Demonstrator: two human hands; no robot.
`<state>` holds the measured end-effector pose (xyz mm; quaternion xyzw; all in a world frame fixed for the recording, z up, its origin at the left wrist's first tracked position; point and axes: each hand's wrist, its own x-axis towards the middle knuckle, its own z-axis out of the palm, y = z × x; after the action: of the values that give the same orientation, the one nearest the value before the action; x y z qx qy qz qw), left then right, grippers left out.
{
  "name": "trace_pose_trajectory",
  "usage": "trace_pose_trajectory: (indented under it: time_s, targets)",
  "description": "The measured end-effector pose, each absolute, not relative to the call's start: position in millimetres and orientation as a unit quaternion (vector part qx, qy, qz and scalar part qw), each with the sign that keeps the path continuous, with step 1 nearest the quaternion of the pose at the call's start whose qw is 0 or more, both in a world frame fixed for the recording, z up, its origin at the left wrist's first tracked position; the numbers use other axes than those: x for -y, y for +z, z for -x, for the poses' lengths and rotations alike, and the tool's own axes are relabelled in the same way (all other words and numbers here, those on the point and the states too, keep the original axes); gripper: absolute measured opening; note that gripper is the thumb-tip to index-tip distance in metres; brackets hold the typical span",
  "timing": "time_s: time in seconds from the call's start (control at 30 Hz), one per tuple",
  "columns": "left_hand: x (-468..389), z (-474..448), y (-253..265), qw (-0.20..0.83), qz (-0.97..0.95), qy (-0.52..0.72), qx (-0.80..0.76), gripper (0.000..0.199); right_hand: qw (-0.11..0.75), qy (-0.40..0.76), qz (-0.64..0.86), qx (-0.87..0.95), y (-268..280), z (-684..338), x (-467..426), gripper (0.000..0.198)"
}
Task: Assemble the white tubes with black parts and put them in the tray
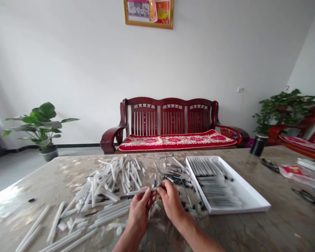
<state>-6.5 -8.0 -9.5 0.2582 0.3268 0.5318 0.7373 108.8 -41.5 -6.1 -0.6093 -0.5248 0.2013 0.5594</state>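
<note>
Both hands hold one slim, whitish pen barrel level above the table. My left hand is closed round its middle, thumb on top. At its right end, my right hand pinches with thumb and fingers; a small dark part shows there, too small to make out. Left of and behind the hands spreads a heap of loose white barrels. Dark thin rods and small black pieces lie just beyond my right hand. More barrels lie side by side near my left wrist.
A shallow white box on the right holds rows of dark-tipped barrels. Farther right are a black cylinder, a red and clear plastic packet and glasses. Behind the table stands a red wooden bench.
</note>
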Motion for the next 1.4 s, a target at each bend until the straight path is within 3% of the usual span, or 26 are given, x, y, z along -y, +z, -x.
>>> trace_pose_trajectory:
  time_s: [0.13, 0.3, 0.53, 0.73, 0.93, 1.13, 1.4]
  targets:
    - [7.4, 7.5, -10.0, 0.729, -0.278, 0.537, -0.321, 0.025, 0.550, 0.185, 0.620, 0.529, -6.4, -105.6, 42.9, 0.012]
    - [9.8, 7.3, -9.2, 0.726, -0.295, 0.532, -0.320, 0.035, 0.508, 0.117, 0.644, 0.560, -9.7, -106.2, 41.6, 0.030]
    - [11.4, 5.7, -3.8, 0.739, -0.276, 0.513, -0.339, 0.021, 0.480, 0.133, 0.658, 0.564, -2.2, -110.7, 46.7, 0.044]
    - [9.9, 8.1, -2.5, 0.745, -0.265, 0.509, -0.339, 0.017, 0.472, 0.100, 0.643, 0.594, 0.4, -110.5, 49.9, 0.028]
    - [11.6, 7.0, -5.7, 0.742, -0.281, 0.507, -0.337, 0.024, 0.427, 0.096, 0.678, 0.591, -0.4, -115.0, 49.1, 0.044]
    - [11.0, 7.1, -6.0, 0.746, -0.272, 0.505, -0.337, 0.025, 0.464, 0.098, 0.638, 0.607, 0.2, -116.2, 51.2, 0.030]
    - [10.4, 5.2, -8.4, 0.735, -0.285, 0.507, -0.349, 0.027, 0.414, 0.092, 0.679, 0.599, -3.3, -119.4, 48.1, 0.045]
